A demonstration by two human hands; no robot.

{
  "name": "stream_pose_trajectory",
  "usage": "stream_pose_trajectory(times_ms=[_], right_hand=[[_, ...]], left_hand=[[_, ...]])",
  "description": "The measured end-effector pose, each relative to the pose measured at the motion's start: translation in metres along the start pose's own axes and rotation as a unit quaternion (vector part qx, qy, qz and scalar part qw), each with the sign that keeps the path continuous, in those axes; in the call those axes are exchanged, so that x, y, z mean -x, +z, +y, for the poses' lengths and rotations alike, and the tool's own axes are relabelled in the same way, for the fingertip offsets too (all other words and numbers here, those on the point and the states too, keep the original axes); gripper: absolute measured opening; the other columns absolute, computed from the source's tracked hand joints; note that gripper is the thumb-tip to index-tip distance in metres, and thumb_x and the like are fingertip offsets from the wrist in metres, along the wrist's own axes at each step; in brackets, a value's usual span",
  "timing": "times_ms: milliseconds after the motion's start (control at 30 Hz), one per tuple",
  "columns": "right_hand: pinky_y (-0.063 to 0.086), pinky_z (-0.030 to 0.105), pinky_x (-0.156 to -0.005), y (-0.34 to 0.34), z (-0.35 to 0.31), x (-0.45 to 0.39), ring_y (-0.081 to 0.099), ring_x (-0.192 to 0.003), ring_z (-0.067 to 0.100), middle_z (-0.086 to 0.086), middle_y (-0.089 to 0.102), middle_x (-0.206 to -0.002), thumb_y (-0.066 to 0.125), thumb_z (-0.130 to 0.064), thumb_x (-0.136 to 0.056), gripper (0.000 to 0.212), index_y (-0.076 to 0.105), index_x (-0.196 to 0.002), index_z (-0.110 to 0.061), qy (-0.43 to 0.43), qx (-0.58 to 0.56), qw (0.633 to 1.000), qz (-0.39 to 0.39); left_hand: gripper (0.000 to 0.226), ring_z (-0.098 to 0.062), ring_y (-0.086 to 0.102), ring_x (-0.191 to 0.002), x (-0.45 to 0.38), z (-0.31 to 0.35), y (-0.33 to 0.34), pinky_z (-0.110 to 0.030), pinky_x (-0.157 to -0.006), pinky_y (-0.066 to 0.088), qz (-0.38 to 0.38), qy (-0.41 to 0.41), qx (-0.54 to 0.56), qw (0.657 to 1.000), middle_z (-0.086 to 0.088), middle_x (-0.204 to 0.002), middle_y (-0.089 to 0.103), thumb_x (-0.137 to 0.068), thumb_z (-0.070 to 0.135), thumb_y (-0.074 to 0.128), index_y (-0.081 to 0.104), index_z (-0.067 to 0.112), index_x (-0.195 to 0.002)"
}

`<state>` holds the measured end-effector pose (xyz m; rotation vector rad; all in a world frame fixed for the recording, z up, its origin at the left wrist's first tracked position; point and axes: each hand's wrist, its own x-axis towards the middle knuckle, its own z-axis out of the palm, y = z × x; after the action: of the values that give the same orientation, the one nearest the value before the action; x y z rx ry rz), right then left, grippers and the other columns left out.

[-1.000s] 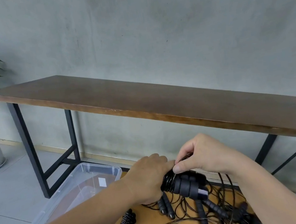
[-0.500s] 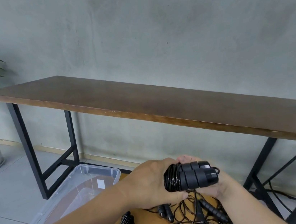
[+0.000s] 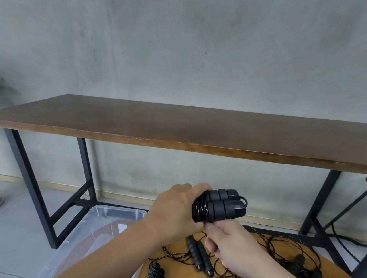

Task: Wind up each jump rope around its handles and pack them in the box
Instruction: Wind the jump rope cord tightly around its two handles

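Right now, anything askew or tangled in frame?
Yes. Loose black cords sprawl in overlapping loops over the round wooden table, tangled with unwound handles. The left hand grips a wound jump rope. Nothing looks damaged or spilled.

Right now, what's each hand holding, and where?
Left hand grips the jump rope handles at their wound end; right hand pinches its cord just below.

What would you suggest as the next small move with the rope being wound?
Probably bring the right hand up for another turn: the left hand holds the paired handles, and cord still trails down towards the small table.
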<state>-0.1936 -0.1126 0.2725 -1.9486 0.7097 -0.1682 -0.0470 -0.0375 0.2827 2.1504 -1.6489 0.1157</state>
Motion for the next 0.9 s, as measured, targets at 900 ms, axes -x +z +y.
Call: stream_pose_trajectory(times_ms=[900], right_hand=[[0.045, 0.024, -0.060, -0.099, -0.048, -0.027, 0.059, -0.064, 0.009, -0.004, 0.066, -0.067, 0.089, -0.032, -0.065, 0.021, 0.071, -0.070, -0.023, -0.100, 0.120, 0.971, -0.179]], left_hand=[[0.069, -0.012, 0.052, -0.099, 0.019, 0.030, -0.026, -0.033, -0.090, 0.046, -0.136, 0.086, 0.002, 0.987, 0.006, -0.107, 0.059, -0.078, 0.073, 0.060, 0.043, 0.033, -0.131]])
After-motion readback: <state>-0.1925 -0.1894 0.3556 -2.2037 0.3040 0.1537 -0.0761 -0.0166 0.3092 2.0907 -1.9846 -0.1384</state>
